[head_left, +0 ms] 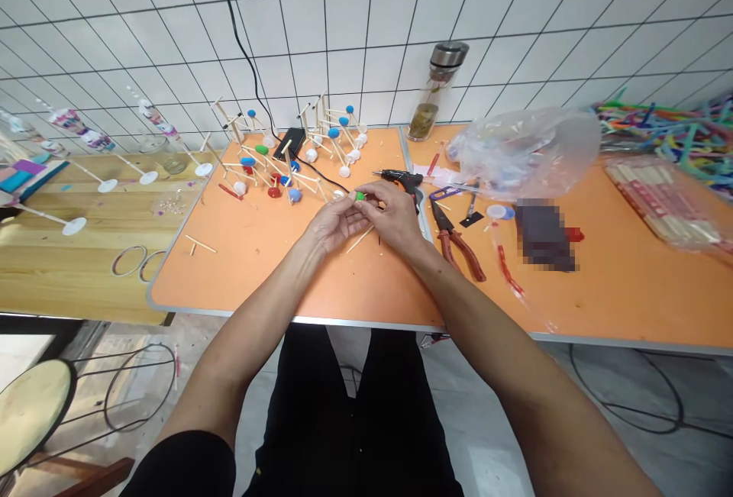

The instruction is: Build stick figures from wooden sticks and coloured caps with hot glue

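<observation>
Over the orange table (pixel 240 283), my left hand (pixel 334 224) and my right hand (pixel 394 216) meet at a small green bottle cap (pixel 360 196). The fingertips of both hands are closed around it, and part of the cap is hidden by them. A thin wooden stick (pixel 360 240) shows just below my hands; I cannot tell whether they touch it. Right behind my right hand lies a black glue gun (pixel 401 178). To the left stand several stick frames (pixel 269 169) with blue, red, white and green caps fixed on as wheels.
Red-handled pliers (pixel 461 241) lie right of my right arm, near a purple cutter (pixel 445 192). A glass bottle (pixel 436 92) and a plastic bag (pixel 527 150) stand at the back. Packed chopsticks (pixel 658 199) lie far right. A black cord (pixel 234 16) hangs down the tiled wall.
</observation>
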`<state>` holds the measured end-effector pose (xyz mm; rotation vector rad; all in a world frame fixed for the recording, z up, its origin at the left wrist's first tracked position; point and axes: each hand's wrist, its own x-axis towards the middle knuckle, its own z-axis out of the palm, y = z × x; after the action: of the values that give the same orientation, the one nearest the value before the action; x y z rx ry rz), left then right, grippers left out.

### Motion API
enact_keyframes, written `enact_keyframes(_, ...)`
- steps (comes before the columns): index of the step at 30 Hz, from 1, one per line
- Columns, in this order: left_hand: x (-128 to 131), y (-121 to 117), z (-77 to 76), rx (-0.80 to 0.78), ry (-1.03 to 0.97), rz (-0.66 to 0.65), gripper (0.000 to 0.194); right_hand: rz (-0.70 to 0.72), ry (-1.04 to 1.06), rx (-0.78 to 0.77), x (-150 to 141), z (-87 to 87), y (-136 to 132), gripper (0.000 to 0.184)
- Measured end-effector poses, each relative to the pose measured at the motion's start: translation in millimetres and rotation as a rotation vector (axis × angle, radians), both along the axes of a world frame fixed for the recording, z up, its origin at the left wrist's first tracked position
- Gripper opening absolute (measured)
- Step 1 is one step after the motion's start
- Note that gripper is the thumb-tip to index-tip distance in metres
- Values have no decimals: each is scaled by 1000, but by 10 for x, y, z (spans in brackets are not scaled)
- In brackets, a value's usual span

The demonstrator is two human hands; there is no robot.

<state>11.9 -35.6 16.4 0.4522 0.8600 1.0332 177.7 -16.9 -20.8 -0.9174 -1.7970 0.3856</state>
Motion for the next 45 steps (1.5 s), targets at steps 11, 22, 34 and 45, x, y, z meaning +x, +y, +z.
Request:
enact_keyframes(11,-14,14,14,-33,4,-24,27,17,11,-18,-3,29,-23,19)
enact_keyframes(22,0,-12,40,4,58,-21,31,-11,2,-31,0,-5,-28,21)
enact_keyframes(34,4,-2,-9,25,124,22,23,-46,-71,-3,2,1,-61,20)
enact_keyframes(45,47,-34,-4,68,142,63,25,-81,-117,-9,28,-50,-39,22)
